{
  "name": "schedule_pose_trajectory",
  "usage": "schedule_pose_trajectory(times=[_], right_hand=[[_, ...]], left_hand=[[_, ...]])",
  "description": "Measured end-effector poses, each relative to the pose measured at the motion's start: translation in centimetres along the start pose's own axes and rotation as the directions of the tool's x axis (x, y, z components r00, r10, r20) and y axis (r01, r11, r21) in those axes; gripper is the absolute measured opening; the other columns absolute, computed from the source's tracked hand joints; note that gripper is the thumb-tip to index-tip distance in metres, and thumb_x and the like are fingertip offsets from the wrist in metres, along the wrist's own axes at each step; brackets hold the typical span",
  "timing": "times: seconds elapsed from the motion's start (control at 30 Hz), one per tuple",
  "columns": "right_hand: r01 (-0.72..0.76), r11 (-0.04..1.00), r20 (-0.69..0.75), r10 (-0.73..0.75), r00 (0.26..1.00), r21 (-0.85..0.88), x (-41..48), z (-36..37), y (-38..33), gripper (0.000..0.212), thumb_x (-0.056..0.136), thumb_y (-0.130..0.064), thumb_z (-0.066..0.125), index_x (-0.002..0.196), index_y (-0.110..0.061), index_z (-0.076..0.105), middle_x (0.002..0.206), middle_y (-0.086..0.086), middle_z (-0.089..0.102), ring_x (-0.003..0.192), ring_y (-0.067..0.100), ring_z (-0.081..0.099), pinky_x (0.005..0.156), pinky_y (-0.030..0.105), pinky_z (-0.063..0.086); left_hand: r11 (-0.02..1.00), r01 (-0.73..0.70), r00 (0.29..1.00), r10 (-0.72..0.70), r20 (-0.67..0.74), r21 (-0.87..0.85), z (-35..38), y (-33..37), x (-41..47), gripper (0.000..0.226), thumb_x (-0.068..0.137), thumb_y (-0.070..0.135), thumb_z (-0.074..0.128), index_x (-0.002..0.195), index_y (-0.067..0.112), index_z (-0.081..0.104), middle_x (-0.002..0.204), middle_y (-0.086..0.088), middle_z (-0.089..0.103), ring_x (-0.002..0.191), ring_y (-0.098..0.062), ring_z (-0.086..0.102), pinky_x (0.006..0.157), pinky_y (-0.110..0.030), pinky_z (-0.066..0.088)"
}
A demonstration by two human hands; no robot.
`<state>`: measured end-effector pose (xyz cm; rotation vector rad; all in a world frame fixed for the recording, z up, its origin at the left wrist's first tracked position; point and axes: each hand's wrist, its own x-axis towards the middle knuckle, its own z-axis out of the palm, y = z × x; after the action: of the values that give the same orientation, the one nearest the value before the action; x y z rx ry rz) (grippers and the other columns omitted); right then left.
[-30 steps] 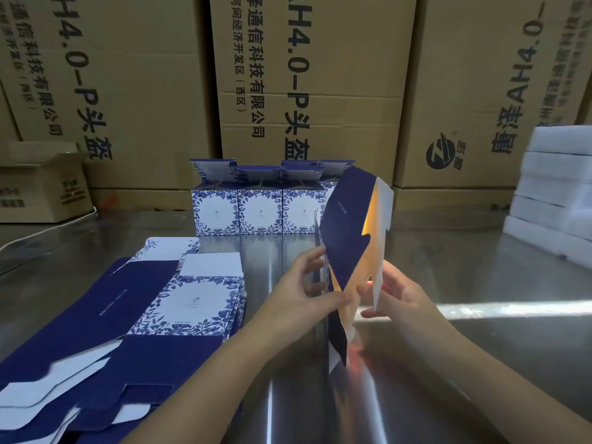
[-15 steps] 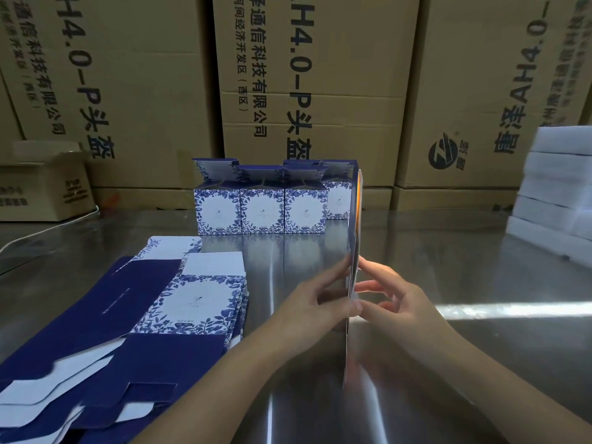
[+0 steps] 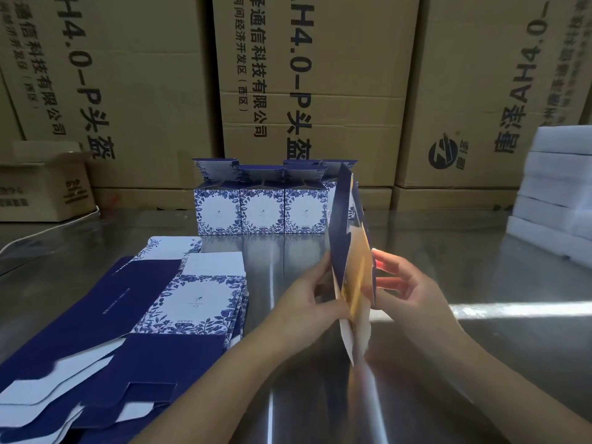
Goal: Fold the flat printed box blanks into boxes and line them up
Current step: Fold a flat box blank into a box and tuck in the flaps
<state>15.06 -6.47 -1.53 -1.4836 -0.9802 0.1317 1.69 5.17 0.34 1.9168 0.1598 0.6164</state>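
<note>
I hold one blue and white box blank (image 3: 344, 238) upright on edge over the steel table, its gold inside partly showing. My left hand (image 3: 307, 299) pinches its left side, thumb in front. My right hand (image 3: 407, 290) holds the right side with fingers against the panel. A stack of flat printed blanks (image 3: 134, 315) lies at the left. A row of folded boxes (image 3: 262, 209) with lids up stands at the back; a further box sits half hidden behind the held blank.
Tall brown cartons (image 3: 314, 84) wall off the back of the steel table (image 3: 480, 347). A small open carton (image 3: 45, 184) sits far left. White foam slabs (image 3: 557, 193) are stacked at the right edge.
The blank was spread open a second ago, then pressed flat edge-on; now it is opening again, showing the gold inside. Both hands stayed at its middle.
</note>
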Motion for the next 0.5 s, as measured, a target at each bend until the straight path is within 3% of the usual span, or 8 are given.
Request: schedule_pose_trajectory(times=[0.07,0.13,0.23,0.3,0.37,0.43,0.5], right_hand=[[0.022,1.0,0.023,-0.022,0.999,0.009,-0.04,-0.02,-0.09,0.044,0.072,-0.036,0.076,0.112,-0.047,0.061,0.11,-0.023,0.066,0.092,0.004,0.066,0.084,0.045,0.055],[0.044,0.999,0.053,-0.044,0.998,0.005,-0.13,0.05,-0.2,0.046,0.081,-0.015,0.073,0.107,-0.051,0.063,0.109,-0.023,0.065,0.092,0.004,0.065,0.084,0.049,0.054],[0.042,0.999,0.111,-0.04,0.993,-0.009,-0.32,0.18,-0.51,0.045,0.076,-0.02,0.07,0.112,-0.045,0.065,0.112,-0.021,0.063,0.094,0.006,0.064,0.088,0.049,0.052],[0.034,0.999,0.149,-0.032,0.988,-0.011,-0.32,0.01,-0.44,0.043,0.081,-0.011,0.072,0.117,-0.034,0.066,0.116,-0.016,0.063,0.098,0.01,0.063,0.092,0.053,0.049],[0.036,0.999,0.162,-0.033,0.986,-0.012,-0.33,-0.07,-0.29,0.043,0.083,-0.004,0.069,0.117,-0.029,0.067,0.115,-0.013,0.063,0.098,0.013,0.064,0.091,0.055,0.048],[0.051,0.998,0.129,-0.048,0.99,-0.019,-0.35,0.09,-0.42,0.042,0.082,-0.013,0.071,0.115,-0.036,0.064,0.113,-0.015,0.064,0.095,0.011,0.065,0.085,0.048,0.052],[0.046,0.997,0.065,-0.042,0.997,-0.059,-0.17,0.07,-0.57,0.039,0.073,-0.041,0.068,0.111,-0.049,0.059,0.11,-0.024,0.064,0.09,0.002,0.064,0.075,0.031,0.053]], left_hand=[[1.0,-0.001,1.0,0.001,0.004,-0.004,0.12,-0.11,-0.04,0.057,0.08,-0.008,0.057,0.122,0.031,0.052,0.101,0.016,0.066,0.085,0.015,0.058,0.072,-0.003,0.041],[1.0,-0.016,0.999,0.016,0.031,0.001,0.34,-0.11,-0.26,0.053,0.077,0.002,0.061,0.124,0.024,0.053,0.11,0.01,0.064,0.096,0.012,0.057,0.077,-0.006,0.041],[0.998,-0.039,0.998,0.036,0.06,0.048,0.68,-0.06,-0.52,0.052,0.082,-0.002,0.061,0.126,0.022,0.05,0.117,0.01,0.058,0.101,0.017,0.051,0.08,-0.001,0.038],[0.994,-0.057,0.996,0.051,0.067,0.092,0.81,-0.01,-0.56,0.062,0.083,-0.003,0.06,0.134,0.028,0.044,0.124,0.012,0.051,0.106,0.019,0.047,0.082,-0.001,0.037],[0.995,-0.05,0.997,0.044,0.066,0.089,0.81,-0.06,-0.49,0.071,0.083,0.001,0.061,0.138,0.037,0.037,0.13,0.017,0.046,0.115,0.013,0.046,0.094,-0.009,0.039],[0.997,-0.031,0.998,0.027,0.06,0.074,0.71,-0.06,-0.39,0.072,0.081,0.004,0.061,0.137,0.042,0.036,0.128,0.023,0.05,0.115,0.009,0.05,0.096,-0.014,0.042],[0.996,-0.011,0.999,0.007,0.045,0.084,0.44,-0.21,-0.16,0.067,0.082,-0.001,0.056,0.123,0.051,0.04,0.108,0.037,0.06,0.098,0.016,0.056,0.079,-0.004,0.043]])
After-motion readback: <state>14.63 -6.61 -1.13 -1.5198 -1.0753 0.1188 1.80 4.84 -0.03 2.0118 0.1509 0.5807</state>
